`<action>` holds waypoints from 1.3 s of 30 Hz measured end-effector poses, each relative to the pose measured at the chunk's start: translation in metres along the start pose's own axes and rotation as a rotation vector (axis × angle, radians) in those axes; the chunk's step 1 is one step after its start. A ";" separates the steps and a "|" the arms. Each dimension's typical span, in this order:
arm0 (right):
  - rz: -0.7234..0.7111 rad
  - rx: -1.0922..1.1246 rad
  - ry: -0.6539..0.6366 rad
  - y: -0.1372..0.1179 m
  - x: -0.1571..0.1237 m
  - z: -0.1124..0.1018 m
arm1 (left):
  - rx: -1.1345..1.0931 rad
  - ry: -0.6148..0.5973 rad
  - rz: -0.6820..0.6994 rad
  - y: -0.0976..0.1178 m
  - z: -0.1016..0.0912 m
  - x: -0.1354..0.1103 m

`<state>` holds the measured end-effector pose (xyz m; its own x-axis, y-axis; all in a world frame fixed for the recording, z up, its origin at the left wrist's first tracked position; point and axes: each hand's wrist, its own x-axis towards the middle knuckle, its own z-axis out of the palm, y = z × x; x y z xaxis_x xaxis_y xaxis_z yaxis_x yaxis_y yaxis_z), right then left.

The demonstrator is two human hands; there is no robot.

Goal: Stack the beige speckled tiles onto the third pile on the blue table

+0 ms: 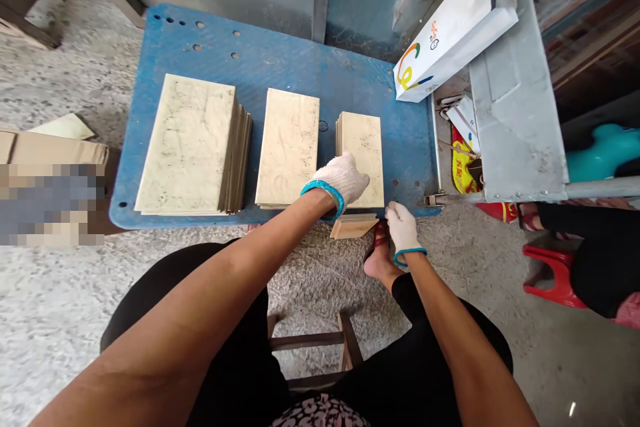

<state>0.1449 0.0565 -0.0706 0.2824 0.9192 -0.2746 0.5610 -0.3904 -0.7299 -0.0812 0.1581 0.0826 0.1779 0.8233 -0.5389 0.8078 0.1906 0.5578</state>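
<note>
Blue pallet (280,60), left hand (340,180) on tile stack (363,137); bag (450,33) logo illegible

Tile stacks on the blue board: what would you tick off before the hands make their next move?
1. Left hand touching the right stack: ok, its glove lies on the near end.
2. Right hand hold: cannot tell; it is low, beside the loose tiles below the blue board edge.
3. Gloves on both hands: ok.
4. Large left stack squared: not ok, its right side is fanned out.
5. Middle stack squared: ok.
6. Foot clear of the loose tiles: not ok, it is right beside them.
</note>
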 end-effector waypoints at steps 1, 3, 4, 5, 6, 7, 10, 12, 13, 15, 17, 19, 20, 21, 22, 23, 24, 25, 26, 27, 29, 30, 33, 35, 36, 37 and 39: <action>0.014 -0.031 -0.018 0.000 -0.012 0.003 | -0.002 -0.004 0.014 0.003 -0.002 -0.011; 0.035 -0.077 -0.073 -0.002 -0.029 0.010 | -0.025 -0.013 0.038 0.004 -0.004 -0.032; 0.042 -0.093 -0.105 -0.004 -0.034 0.013 | -0.041 -0.016 0.046 0.003 -0.004 -0.041; 0.050 -0.105 -0.130 -0.005 -0.037 0.015 | -0.053 -0.017 0.046 0.000 -0.003 -0.049; 0.057 -0.114 -0.142 -0.007 -0.038 0.016 | -0.060 -0.019 0.040 -0.005 -0.003 -0.056; 0.061 -0.121 -0.143 -0.008 -0.038 0.017 | -0.060 -0.024 0.031 -0.009 -0.003 -0.061; 0.050 -0.139 -0.113 -0.009 -0.036 0.017 | -0.018 -0.024 0.009 -0.021 -0.005 -0.069; 0.037 -0.135 -0.099 -0.007 -0.038 0.017 | 0.010 -0.009 0.020 -0.025 -0.009 -0.069; 0.034 -0.130 -0.092 -0.006 -0.041 0.018 | 0.019 -0.002 0.033 -0.025 -0.011 -0.067; 0.036 -0.122 -0.074 -0.002 -0.048 0.019 | 0.024 0.005 0.056 -0.025 -0.017 -0.063; 0.040 -0.102 -0.072 0.000 -0.058 0.020 | 0.025 0.013 0.071 -0.026 -0.023 -0.058; 0.038 -0.057 -0.102 0.001 -0.067 0.022 | 0.022 0.016 0.084 -0.029 -0.027 -0.054; 0.036 -0.035 -0.124 0.001 -0.071 0.023 | 0.021 0.013 0.089 -0.031 -0.029 -0.053; 0.032 -0.025 -0.152 0.000 -0.075 0.025 | 0.019 0.009 0.094 -0.033 -0.030 -0.052; 0.022 -0.035 -0.185 -0.003 -0.077 0.026 | 0.015 0.004 0.095 -0.035 -0.031 -0.052; 0.007 -0.063 -0.219 -0.006 -0.080 0.027 | 0.008 -0.001 0.095 -0.037 -0.031 -0.052; -0.014 -0.103 -0.249 -0.011 -0.082 0.029 | -0.001 -0.005 0.094 -0.038 -0.031 -0.052; -0.036 -0.142 -0.272 -0.016 -0.083 0.030 | -0.014 -0.007 0.094 -0.040 -0.031 -0.052; -0.053 -0.171 -0.289 -0.023 -0.085 0.030 | -0.026 -0.007 0.095 -0.041 -0.031 -0.053; -0.065 -0.180 -0.299 -0.030 -0.086 0.030 | -0.036 -0.006 0.099 -0.041 -0.030 -0.053; -0.070 -0.144 -0.321 -0.047 -0.088 0.025 | -0.060 -0.005 0.114 -0.042 -0.030 -0.053; -0.068 -0.110 -0.336 -0.056 -0.088 0.020 | -0.079 -0.011 0.125 -0.042 -0.030 -0.052; -0.071 0.004 -0.356 -0.084 -0.083 -0.004 | -0.141 -0.040 0.154 -0.043 -0.030 -0.049; -0.083 0.051 -0.321 -0.102 -0.075 -0.023 | -0.169 -0.043 0.166 -0.045 -0.029 -0.046; -0.093 0.065 -0.292 -0.110 -0.069 -0.032 | -0.188 -0.041 0.168 -0.045 -0.028 -0.045; -0.101 0.083 -0.260 -0.118 -0.063 -0.041 | -0.219 -0.041 0.166 -0.046 -0.028 -0.044; -0.091 0.172 -0.217 -0.132 -0.049 -0.054 | -0.319 -0.065 0.147 -0.045 -0.026 -0.044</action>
<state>0.0991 0.0604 0.0731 0.0533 0.9470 -0.3167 0.4315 -0.3079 -0.8479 -0.1399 0.1272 0.0972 0.3229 0.8205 -0.4717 0.5564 0.2386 0.7959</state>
